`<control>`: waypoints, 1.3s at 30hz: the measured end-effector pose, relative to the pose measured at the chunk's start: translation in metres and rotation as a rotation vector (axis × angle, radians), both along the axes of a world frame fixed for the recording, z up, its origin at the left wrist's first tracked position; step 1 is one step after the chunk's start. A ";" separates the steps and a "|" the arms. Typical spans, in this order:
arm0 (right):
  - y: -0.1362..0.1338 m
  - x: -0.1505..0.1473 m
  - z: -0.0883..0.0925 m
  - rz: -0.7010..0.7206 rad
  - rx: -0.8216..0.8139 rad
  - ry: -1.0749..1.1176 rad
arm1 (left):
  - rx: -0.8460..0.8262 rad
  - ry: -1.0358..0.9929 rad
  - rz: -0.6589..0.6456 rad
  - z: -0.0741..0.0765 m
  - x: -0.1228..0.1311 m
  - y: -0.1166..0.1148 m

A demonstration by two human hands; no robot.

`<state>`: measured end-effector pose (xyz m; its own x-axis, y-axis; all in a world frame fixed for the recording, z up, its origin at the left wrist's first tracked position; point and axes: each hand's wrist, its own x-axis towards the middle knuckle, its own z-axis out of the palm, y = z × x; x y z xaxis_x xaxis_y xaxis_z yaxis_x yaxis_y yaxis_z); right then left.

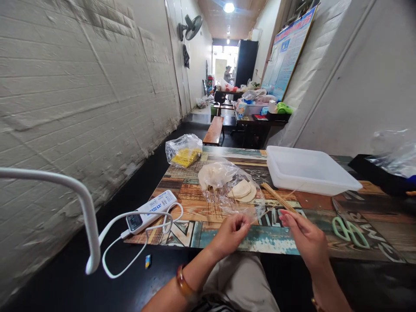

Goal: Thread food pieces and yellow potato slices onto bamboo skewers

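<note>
My left hand (230, 235) is closed, thumb against curled fingers, at the near edge of a clear plastic bag (256, 208). What it pinches is too small to make out. On and beside the bag lie pale round flat sheets (243, 190), with several thin skewers (214, 203) poking out of the stack at left. My right hand (305, 238) has its fingers drawn together just in front of a bundle of wooden skewers (277, 197); whether something thin is in them is unclear. A faint thin line runs between the two hands.
A white plastic tub (312, 173) stands at the back right, with green-handled scissors (349, 232) in front. At left lie a white power strip (151, 212) with a cable and a bag of yellow pieces (186, 156). A grey curved tube (78, 190) rises at far left.
</note>
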<state>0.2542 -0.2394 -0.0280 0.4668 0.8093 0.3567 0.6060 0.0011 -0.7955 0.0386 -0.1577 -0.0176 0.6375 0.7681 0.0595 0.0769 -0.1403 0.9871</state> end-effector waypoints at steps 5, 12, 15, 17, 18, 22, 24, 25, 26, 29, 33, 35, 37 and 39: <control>-0.010 -0.019 0.020 -0.079 0.184 -0.380 | 0.304 0.208 -0.049 0.010 -0.004 0.002; -0.012 -0.024 0.012 0.292 0.054 -0.454 | 0.391 0.215 0.007 0.036 -0.006 0.018; -0.007 -0.027 0.003 0.346 0.018 -0.248 | 0.332 0.175 0.001 0.037 -0.001 0.031; -0.001 -0.027 -0.003 0.285 -0.020 -0.086 | 0.284 0.138 -0.008 0.034 0.004 0.045; 0.003 -0.027 -0.006 0.238 -0.053 0.009 | 0.275 0.137 -0.002 0.033 0.007 0.052; 0.024 -0.030 -0.019 0.189 -0.193 0.446 | 0.499 0.348 0.073 0.027 0.021 0.086; 0.037 -0.033 -0.026 0.227 -0.200 0.570 | 0.612 0.518 0.100 0.027 0.029 0.101; 0.043 -0.034 -0.029 0.234 -0.191 0.593 | 0.656 0.608 0.109 0.026 0.033 0.106; 0.048 -0.035 -0.033 0.228 -0.183 0.596 | 0.696 0.690 0.112 0.025 0.038 0.111; 0.058 -0.036 -0.040 0.201 -0.178 0.530 | 0.785 0.858 0.078 0.018 0.048 0.122; 0.060 -0.035 -0.043 0.185 -0.183 0.467 | 0.791 0.931 0.020 0.005 0.054 0.130; 0.059 -0.035 -0.042 0.168 -0.180 0.492 | 0.750 0.908 0.024 0.001 0.055 0.133; 0.059 -0.034 -0.041 0.156 -0.179 0.518 | 0.673 0.874 0.038 0.000 0.055 0.136; 0.059 -0.034 -0.041 0.151 -0.168 0.525 | 0.605 0.847 0.059 0.002 0.057 0.139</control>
